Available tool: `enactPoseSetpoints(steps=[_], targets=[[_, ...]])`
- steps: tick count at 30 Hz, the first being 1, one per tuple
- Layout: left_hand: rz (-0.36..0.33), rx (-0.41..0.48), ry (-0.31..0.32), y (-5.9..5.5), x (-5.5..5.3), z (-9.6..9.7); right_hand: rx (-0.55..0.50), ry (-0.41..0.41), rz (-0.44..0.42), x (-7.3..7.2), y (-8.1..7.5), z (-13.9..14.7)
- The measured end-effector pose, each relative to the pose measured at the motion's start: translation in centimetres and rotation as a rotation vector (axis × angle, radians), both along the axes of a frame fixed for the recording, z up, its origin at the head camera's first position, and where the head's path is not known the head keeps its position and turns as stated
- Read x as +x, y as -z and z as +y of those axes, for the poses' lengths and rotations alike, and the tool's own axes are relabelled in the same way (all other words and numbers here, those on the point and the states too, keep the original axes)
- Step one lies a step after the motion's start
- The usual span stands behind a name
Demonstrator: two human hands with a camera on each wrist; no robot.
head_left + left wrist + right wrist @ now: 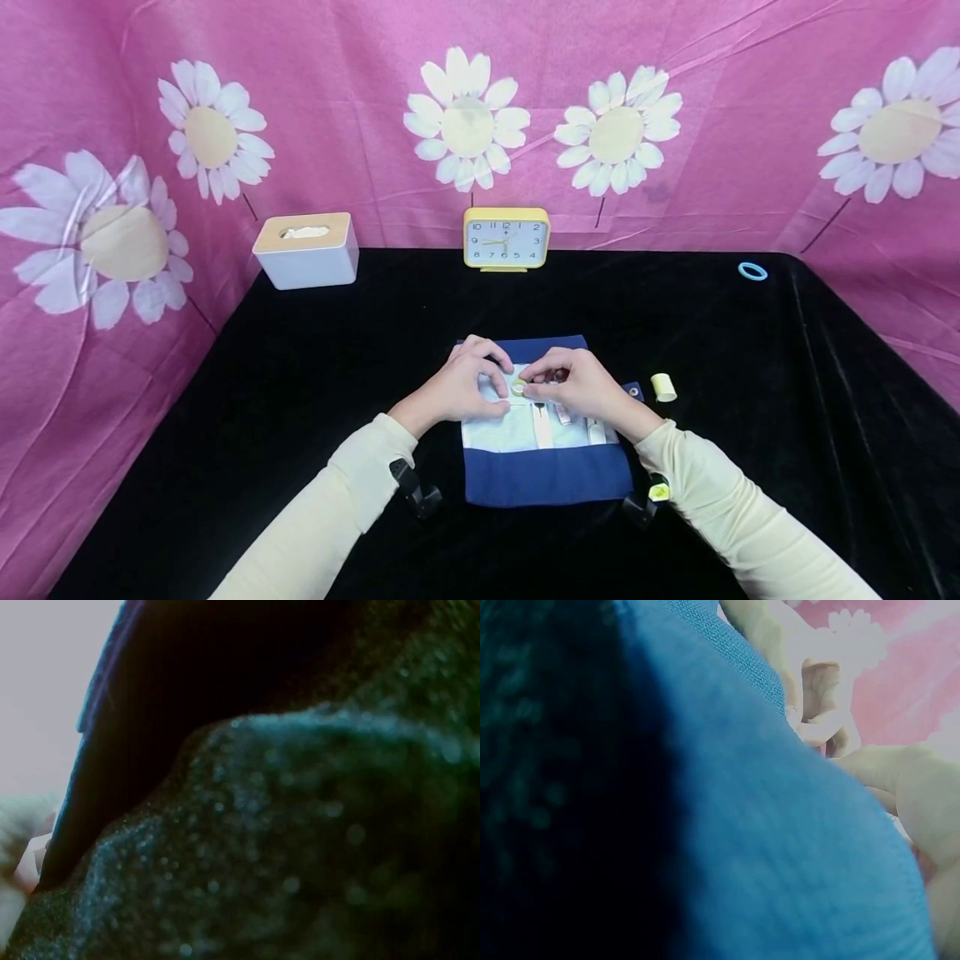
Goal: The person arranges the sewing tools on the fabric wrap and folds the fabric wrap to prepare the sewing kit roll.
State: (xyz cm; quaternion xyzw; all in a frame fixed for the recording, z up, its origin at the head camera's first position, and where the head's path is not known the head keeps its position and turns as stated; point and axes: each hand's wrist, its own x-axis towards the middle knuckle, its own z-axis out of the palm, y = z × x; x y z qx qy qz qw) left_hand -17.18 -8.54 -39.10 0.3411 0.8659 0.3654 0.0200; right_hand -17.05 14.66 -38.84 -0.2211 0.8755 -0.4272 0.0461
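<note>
A blue cloth pouch [547,479] lies unfolded, with a pale inner panel [491,435] where several small slim tools sit. My right hand [581,385] is over its upper part and pinches a small round yellow-rimmed piece [518,387] between thumb and fingers. Facing it, my left hand [472,385] rests at the panel's left side, fingers bent and thumb apart from them. Blue fabric [780,825] covers much of the right wrist view, with parts of both hands beyond. In the left wrist view the pouch edge [105,682] shows against dark cloth.
A pale yellow cylinder [663,387] lies right of the pouch, near a snap tab [633,391]. Farther back are a tissue box [311,262], a yellow clock [506,239] and a blue ring [752,271]. Black cloth [337,358] covers the table.
</note>
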Motion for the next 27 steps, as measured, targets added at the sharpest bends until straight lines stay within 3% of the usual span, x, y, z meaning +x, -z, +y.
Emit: enactPoseSetpoints(steps=[27], targets=[[0.01, 0.09, 0.023, 0.07, 0.09, -0.06, 0.015, -0.129, 0.039, 0.39, -0.22, 0.22]])
